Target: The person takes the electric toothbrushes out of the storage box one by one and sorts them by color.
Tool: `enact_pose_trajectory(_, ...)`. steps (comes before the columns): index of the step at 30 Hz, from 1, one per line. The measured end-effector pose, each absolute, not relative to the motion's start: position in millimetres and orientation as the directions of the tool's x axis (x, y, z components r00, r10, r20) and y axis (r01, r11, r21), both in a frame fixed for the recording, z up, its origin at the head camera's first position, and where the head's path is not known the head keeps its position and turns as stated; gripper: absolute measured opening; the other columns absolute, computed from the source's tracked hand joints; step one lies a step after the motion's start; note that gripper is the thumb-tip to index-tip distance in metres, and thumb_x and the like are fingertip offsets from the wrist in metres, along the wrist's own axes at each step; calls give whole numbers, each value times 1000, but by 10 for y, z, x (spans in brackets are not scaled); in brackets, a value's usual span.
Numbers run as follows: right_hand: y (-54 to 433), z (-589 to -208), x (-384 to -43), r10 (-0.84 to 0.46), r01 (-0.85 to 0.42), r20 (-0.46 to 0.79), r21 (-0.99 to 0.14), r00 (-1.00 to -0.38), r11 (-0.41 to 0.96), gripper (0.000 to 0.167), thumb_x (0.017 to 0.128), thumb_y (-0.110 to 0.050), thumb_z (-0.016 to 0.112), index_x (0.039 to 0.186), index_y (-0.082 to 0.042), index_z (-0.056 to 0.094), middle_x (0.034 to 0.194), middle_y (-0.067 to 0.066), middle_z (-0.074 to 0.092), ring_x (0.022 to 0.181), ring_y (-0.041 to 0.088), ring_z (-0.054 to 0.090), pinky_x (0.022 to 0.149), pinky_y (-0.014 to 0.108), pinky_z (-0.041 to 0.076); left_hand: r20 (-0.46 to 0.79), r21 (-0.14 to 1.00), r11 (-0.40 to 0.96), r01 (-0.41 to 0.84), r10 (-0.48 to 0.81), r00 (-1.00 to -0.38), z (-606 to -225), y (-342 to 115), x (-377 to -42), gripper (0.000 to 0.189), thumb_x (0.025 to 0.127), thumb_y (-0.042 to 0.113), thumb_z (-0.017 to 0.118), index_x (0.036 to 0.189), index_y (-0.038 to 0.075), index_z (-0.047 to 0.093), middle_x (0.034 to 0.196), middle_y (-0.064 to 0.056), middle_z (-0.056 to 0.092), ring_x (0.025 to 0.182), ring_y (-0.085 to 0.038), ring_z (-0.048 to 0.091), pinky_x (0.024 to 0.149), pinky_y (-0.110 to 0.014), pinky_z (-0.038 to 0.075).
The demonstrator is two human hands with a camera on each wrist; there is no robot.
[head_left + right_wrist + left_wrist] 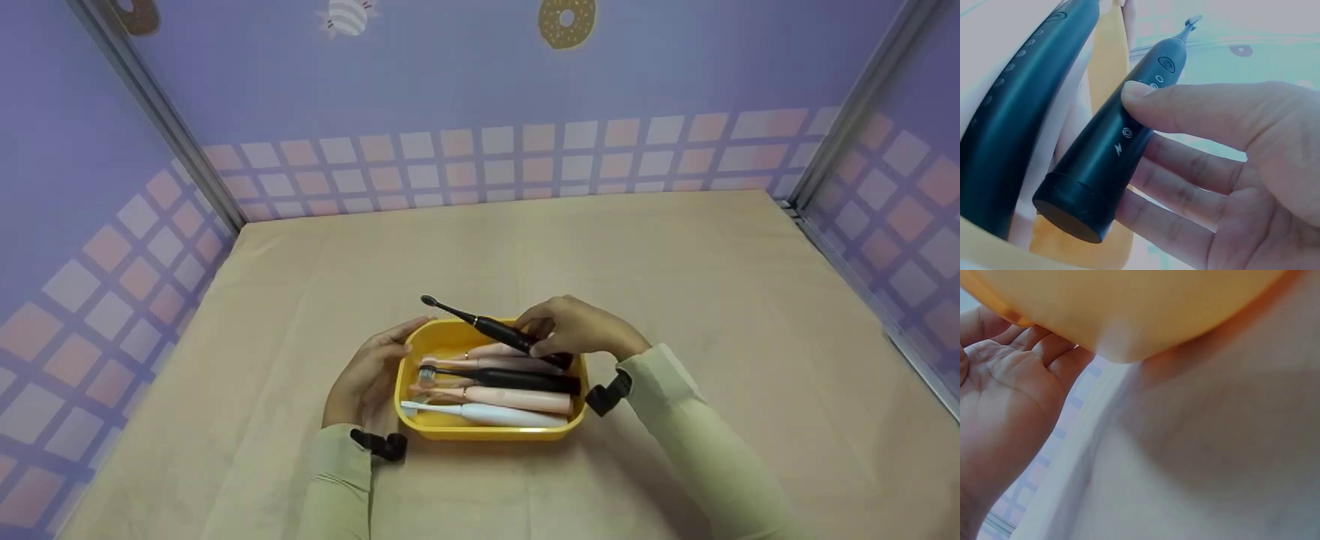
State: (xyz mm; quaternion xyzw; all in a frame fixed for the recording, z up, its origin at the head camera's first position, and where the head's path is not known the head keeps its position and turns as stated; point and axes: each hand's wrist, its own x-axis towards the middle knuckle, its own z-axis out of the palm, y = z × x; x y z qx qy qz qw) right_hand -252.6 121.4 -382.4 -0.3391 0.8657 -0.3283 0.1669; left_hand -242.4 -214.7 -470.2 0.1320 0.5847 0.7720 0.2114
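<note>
"Logging right hand: state?"
"Thumb and fingers clamped on black toothbrush, neck jutting left of the hand, slanted over yellow tray. Left hand grips tray's left end."
"View differences?"
"Right wrist shows handle's lightning mark; head doesn't."

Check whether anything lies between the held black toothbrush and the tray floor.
Yes: a pink toothbrush in the yellow tray lies beneath the handle of the black toothbrush in the right grip.
</note>
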Motion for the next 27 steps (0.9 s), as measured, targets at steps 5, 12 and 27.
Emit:
enact_pose_trajectory(5,1239,-3806,-2525,-685,-471,-20,-710,-729,523,40,82,-4,70,122,-7,66,104,10,72,91,20,69,80,35,56,-46,958,-228,-173,476,-878,-4708,-2147,-2432,53,96,1,42,148,0,34,149,-5,44,130,-19,48,108,-30,42)
enact_pose_trajectory(12,1272,-3820,-2538,-657,-477,41,-722,-753,502,39,82,-2,68,120,-6,67,102,11,73,92,21,68,84,39,55,-34,954,-247,-172,479,-877,-4714,-2151,-2422,53,96,0,41,148,-2,32,150,-6,43,129,-16,49,108,-30,41)
enact_pose_trajectory(27,1308,-3851,-2558,-481,-388,132,-785,-867,483,41,85,-5,69,125,-7,63,103,12,72,97,25,67,84,43,55,-36,967,-202,-155,494,-869,-4713,-2158,-2425,56,96,3,43,150,0,28,151,-8,40,131,-19,48,106,-30,43)
